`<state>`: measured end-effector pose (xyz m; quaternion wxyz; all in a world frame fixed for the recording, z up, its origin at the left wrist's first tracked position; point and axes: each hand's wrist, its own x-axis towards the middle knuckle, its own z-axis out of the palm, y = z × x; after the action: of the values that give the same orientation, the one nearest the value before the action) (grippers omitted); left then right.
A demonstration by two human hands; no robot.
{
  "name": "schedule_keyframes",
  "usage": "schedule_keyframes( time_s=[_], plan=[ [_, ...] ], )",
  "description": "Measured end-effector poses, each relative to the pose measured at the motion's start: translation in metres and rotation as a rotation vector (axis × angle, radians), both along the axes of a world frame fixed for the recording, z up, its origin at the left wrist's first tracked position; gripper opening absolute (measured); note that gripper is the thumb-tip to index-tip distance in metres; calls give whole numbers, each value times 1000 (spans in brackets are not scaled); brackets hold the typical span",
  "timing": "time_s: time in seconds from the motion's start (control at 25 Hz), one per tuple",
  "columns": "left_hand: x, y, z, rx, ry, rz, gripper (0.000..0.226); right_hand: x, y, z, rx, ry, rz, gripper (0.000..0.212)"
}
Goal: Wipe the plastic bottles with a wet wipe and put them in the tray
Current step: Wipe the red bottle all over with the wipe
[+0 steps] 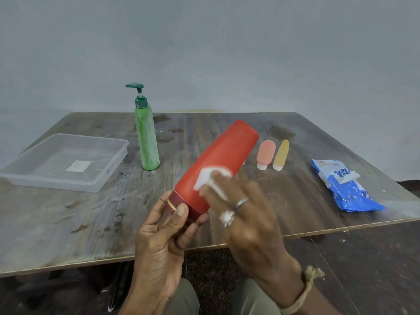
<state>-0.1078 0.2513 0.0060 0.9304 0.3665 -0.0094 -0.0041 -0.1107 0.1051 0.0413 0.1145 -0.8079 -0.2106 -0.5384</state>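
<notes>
Nearest, the left hand [163, 226] gripped the dark-red cap of a tall red plastic bottle [218, 164] slanting up and away rightward, while the right hand [245, 208] pressed a white wet wipe [210, 178] to its side, the clear plastic tray [20, 176] sitting far left.

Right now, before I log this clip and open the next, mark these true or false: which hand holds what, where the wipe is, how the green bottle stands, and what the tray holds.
1. The left hand grips the red bottle at its cap end. True.
2. The tray already holds a wiped bottle. False: no bottle is in it.
3. The right hand presses a white wipe against the red bottle. True.
4. The green pump bottle lies on its side. False: it stands upright on the table, right of the tray.
5. The blue wipes pack sits beside the tray. False: it lies at the table's right side.
</notes>
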Motion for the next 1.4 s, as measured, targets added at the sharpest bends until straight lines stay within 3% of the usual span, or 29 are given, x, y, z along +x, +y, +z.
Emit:
schedule_keyframes(
  time_s=[0.08, 0.16, 0.28, 0.4, 0.52, 0.6, 0.72, 0.8, 0.96, 1.04, 1.16, 1.32, 1.4],
  plan=[
    [2, 2, -1, 36, -25, 16, 62, -2, -6, -2, -92, 21, 46, 19],
    [0, 1, -1, 139, -87, 63, 70, 13, -27, 22, 28, -47, -130, 18],
    [-6, -2, 3, 287, -203, 174, 53, 25, -33, 50, 167, -43, -229, 28],
    [-2, -9, 5, 408, -322, 357, 38, 11, 6, 29, -24, 49, -11, 22],
    [2, -14, 5, 415, -260, 433, 58, -6, 32, 1, -56, 173, 215, 26],
    [0, -14, 5, 355, -165, 430, 53, -5, 26, -5, -55, 161, 257, 24],
    [-2, -11, 6, 204, -31, 282, 47, 20, -16, 7, 3, 26, -26, 24],
    [-1, -13, 9, 106, 79, 162, 47, 24, -17, 4, 24, -38, -101, 19],
    [3, -12, 14, -65, 208, 10, 44, 2, 11, -23, -195, -12, 93, 19],
    [2, -7, 12, -119, 244, -57, 27, 16, -10, -11, -100, -15, 24, 15],
    [-1, -4, 13, -166, 316, -140, 20, 27, -25, 0, 43, -66, -92, 17],
    [0, -7, 11, -233, 349, -203, 27, 3, 4, -27, -75, -46, 122, 19],
    [-1, -7, 10, -230, 373, -232, 37, 8, -5, -19, -81, -34, 114, 18]
  ],
)
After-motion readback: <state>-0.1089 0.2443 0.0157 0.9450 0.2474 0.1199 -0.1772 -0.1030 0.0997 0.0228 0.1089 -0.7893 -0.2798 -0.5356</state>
